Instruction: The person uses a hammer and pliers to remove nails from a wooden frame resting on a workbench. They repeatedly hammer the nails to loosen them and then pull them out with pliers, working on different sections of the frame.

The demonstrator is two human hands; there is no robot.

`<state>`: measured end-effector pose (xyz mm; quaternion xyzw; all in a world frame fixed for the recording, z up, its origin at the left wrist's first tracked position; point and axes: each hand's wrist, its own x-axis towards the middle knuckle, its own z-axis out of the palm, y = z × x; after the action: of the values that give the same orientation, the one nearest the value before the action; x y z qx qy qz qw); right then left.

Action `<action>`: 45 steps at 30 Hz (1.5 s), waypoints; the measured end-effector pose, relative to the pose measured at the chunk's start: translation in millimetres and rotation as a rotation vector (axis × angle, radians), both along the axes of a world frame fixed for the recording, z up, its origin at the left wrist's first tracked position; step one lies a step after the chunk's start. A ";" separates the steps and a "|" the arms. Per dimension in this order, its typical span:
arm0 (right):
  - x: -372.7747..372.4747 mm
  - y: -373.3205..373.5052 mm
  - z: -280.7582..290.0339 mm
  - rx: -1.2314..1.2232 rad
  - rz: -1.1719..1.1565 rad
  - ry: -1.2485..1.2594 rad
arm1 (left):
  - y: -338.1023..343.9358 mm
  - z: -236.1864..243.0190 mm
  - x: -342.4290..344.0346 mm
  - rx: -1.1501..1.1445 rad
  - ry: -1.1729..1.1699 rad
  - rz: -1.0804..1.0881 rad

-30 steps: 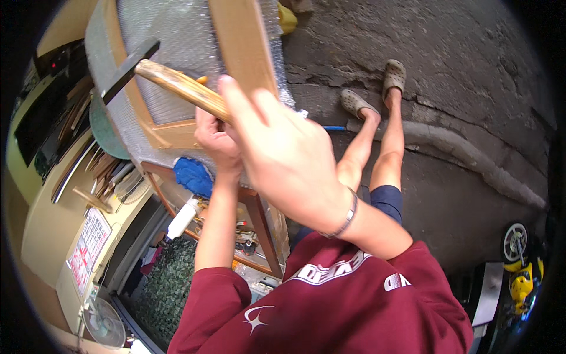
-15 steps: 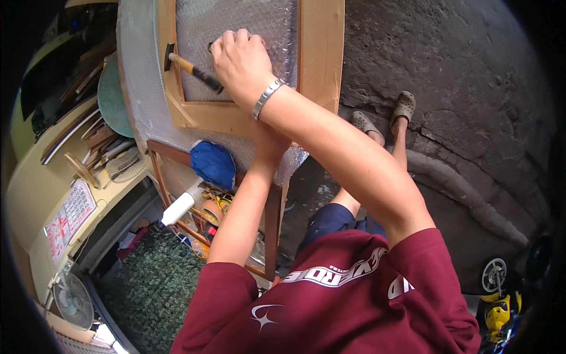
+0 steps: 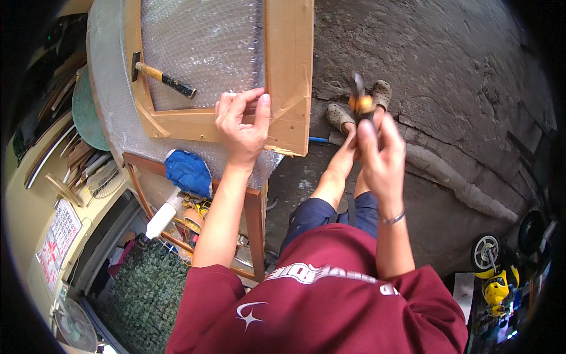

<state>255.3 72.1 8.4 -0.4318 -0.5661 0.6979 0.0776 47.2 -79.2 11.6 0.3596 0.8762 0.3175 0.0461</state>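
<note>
A pair of pliers (image 3: 360, 102) with orange on it is gripped in the right hand (image 3: 382, 156), raised to the right of the wooden frame (image 3: 287, 65) and apart from it; the tip is blurred. The left hand (image 3: 243, 127) is placed at the frame's near bar, close to the right corner, with fingers bent and the thumb brought near the forefinger; whether anything small is pinched there cannot be told. The frame is laid on bubble wrap (image 3: 109, 88). A hammer (image 3: 164, 78) is rested with its head on the frame's left bar, its handle pointed inward. A blue cloth (image 3: 187, 173) is seen near the left forearm.
</note>
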 end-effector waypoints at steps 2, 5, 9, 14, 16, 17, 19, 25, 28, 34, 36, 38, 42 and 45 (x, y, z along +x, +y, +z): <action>11.8 -38.4 -0.4 -0.212 -0.239 0.091 | 4.9 -2.0 1.9 0.023 -0.064 0.057; 22.6 -62.3 -2.5 -0.612 -0.107 0.077 | 3.0 -2.1 0.4 0.001 -0.048 0.044; 2.5 -69.1 4.6 -0.713 -0.168 0.140 | 1.2 -2.4 -1.5 -0.027 -0.039 -0.002; -1.4 -70.0 8.3 -0.681 -0.132 0.115 | -0.3 -1.2 -2.6 -0.052 -0.007 -0.035; -3.6 -65.2 14.8 -0.688 -0.127 0.091 | -0.1 -1.6 -1.8 -0.035 -0.027 -0.022; -3.1 -65.0 14.3 -0.656 -0.105 0.076 | 0.6 -1.6 -1.4 -0.034 -0.024 -0.024; -1.8 -65.2 13.7 -0.593 -0.061 0.046 | 2.0 -0.1 -1.2 -0.032 -0.018 -0.026; -7.8 -64.4 28.4 -0.517 -0.028 -0.024 | 1.2 0.3 -1.9 -0.041 -0.001 -0.031; -5.9 -73.1 23.0 -0.350 -0.073 -0.066 | 0.7 0.8 -2.3 -0.042 -0.003 -0.026; -10.9 -91.9 1.3 0.409 -0.093 -0.015 | 1.8 -1.2 -3.0 0.000 -0.020 0.013; -12.7 -95.2 -6.6 0.463 -0.138 0.050 | 0.8 -1.3 -3.0 0.006 -0.020 0.016; -12.4 -95.2 -11.7 0.506 -0.125 0.052 | 1.6 -1.1 -2.7 0.008 -0.023 0.016; -9.3 -96.6 -15.2 0.302 -0.109 0.038 | 2.4 -1.9 -1.5 -0.002 -0.020 0.019; -6.1 -91.1 -13.6 0.155 -0.049 0.027 | 1.6 -3.0 -0.9 0.004 -0.034 0.034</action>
<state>249.2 -19.1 -5.2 -0.4288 -0.6066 0.6557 0.1353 46.3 -77.7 8.7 0.3392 0.8806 0.3262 0.0549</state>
